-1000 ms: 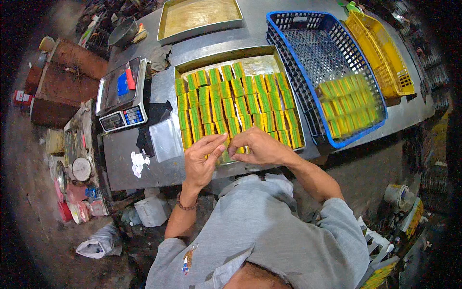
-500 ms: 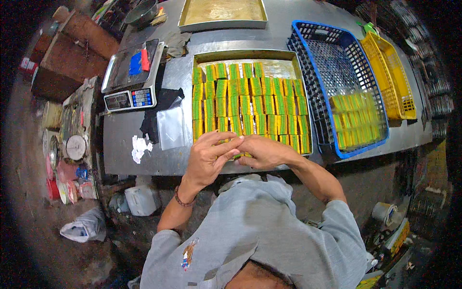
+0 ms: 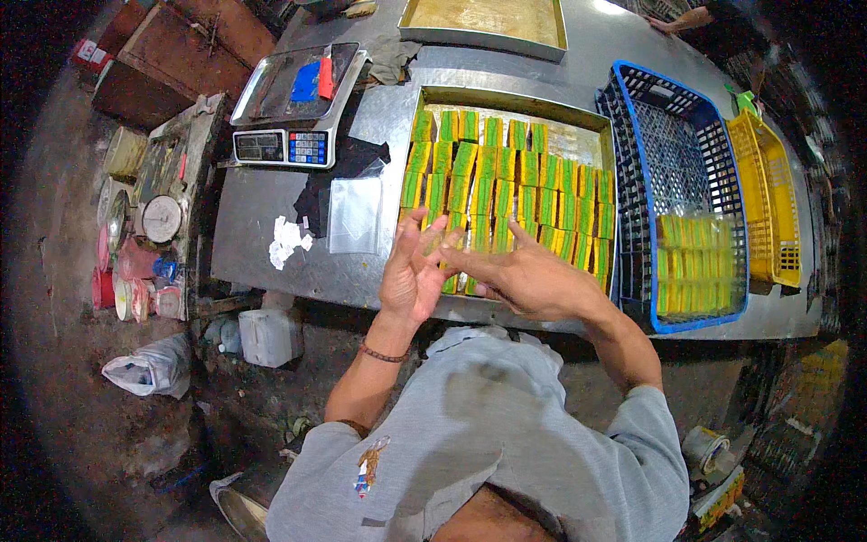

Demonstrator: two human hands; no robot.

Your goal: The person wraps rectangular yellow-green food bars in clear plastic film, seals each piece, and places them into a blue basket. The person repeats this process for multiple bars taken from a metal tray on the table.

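Note:
My left hand (image 3: 414, 275) is held palm up with fingers apart, over the near left part of a metal tray (image 3: 578, 119). My right hand (image 3: 535, 276) comes in from the right, its fingers stretched toward the left fingers and touching or nearly touching them. I make out nothing held in either hand. Rows of green and yellow layered cake slices (image 3: 524, 169) fill most of the tray, with bare metal at its far edge. The hands hide some near slices.
Right of the tray stands a blue crate (image 3: 634, 194) with wrapped slices (image 3: 695, 271), beside a yellow crate (image 3: 778, 212). To the left are clear plastic bags (image 3: 355, 215), white paper slips (image 3: 287, 242) and a digital scale (image 3: 293, 99). Another tray (image 3: 488, 18) and another person's arm (image 3: 684, 20) are at the back.
My fingers, closed together before, have spread. The view has shifted, so the table things sit further right, and another person's arm now shows at the far right.

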